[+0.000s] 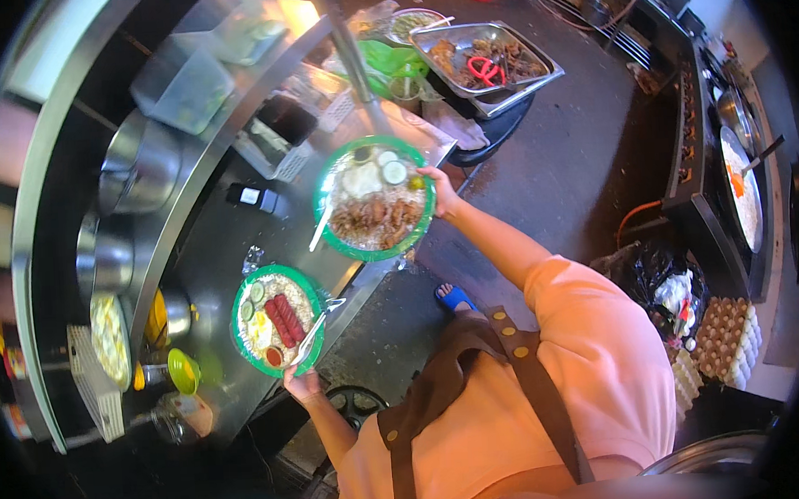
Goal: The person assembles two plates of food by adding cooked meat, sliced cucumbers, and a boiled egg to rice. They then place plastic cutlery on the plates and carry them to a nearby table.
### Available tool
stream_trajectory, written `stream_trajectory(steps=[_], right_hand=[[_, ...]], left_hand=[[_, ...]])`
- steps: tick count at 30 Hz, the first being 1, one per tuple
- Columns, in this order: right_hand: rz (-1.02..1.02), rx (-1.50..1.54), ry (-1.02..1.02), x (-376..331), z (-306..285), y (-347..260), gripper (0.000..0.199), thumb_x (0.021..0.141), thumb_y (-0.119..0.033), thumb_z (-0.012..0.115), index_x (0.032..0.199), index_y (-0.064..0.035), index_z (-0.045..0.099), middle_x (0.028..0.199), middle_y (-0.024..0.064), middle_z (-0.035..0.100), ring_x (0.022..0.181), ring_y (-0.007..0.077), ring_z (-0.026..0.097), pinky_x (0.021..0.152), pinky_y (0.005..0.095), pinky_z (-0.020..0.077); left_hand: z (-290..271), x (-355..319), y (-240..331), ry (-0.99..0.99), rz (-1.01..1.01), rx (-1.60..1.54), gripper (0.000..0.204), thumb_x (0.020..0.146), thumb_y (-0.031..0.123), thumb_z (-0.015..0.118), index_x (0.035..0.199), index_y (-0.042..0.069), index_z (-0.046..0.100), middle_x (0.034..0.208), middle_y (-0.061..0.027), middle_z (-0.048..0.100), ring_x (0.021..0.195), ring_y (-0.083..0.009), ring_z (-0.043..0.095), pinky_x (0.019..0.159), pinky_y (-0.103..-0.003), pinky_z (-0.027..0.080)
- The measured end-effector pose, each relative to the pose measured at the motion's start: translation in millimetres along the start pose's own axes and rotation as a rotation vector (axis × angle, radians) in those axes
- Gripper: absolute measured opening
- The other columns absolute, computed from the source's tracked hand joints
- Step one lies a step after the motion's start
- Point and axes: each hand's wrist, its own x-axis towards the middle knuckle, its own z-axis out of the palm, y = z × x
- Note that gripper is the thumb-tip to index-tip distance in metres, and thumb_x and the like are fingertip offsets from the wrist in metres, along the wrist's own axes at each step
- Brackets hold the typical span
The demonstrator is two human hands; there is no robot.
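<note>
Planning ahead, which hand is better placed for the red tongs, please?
Probably the right hand: its meat plate is nearest the tray holding the tongs; the left hand holds the sausage plate farther off.

dark concrete floor [584, 140], curved steel counter [210, 250] on the left, black stove [712, 188] along the right wall, egg trays [725, 332] near it, warm overhead light.
</note>
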Motion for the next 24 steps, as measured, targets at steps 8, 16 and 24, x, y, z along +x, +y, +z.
stream_trajectory(steps=[8,16,24], right_hand=[[0.045,-0.208,0.185,59.8,36.3,-65.9,0.053,0.089,-0.046,0.046,0.120,-0.0023,0.053,0.109,0.0147,0.062,0.093,0.0265,0.062,0.090,0.0406,0.0457],[-0.336,-1.065,0.440,68.7,-14.5,-143.6,0.041,0.090,-0.042,0.051,0.110,-0.0065,0.058,0.094,0.0079,0.062,0.084,0.0150,0.057,0.071,0.0325,0.0470],[-0.777,-2.201,0.810,40.2,-109.2,-193.8,0.026,0.078,-0.020,0.062,0.099,-0.0045,0.061,0.088,0.0170,0.061,0.081,0.0333,0.059,0.073,0.0411,0.0472]], left_hand=[[47.9,44.0,13.5,0.173,-0.112,0.126,0.069,0.062,0.000,0.056,0.127,-0.009,0.036,0.120,-0.0227,0.052,0.110,-0.0392,0.052,0.096,-0.051,0.042],[127.0,58.8,30.3,0.476,-0.019,0.101,0.057,0.080,0.022,0.046,0.132,0.000,0.036,0.136,-0.0173,0.039,0.125,-0.0355,0.037,0.101,-0.052,0.032],[93.3,62.7,50.0,0.777,0.381,1.183,0.048,0.092,0.029,0.045,0.127,-0.005,0.043,0.126,-0.0147,0.048,0.116,-0.0305,0.046,0.092,-0.040,0.041]])
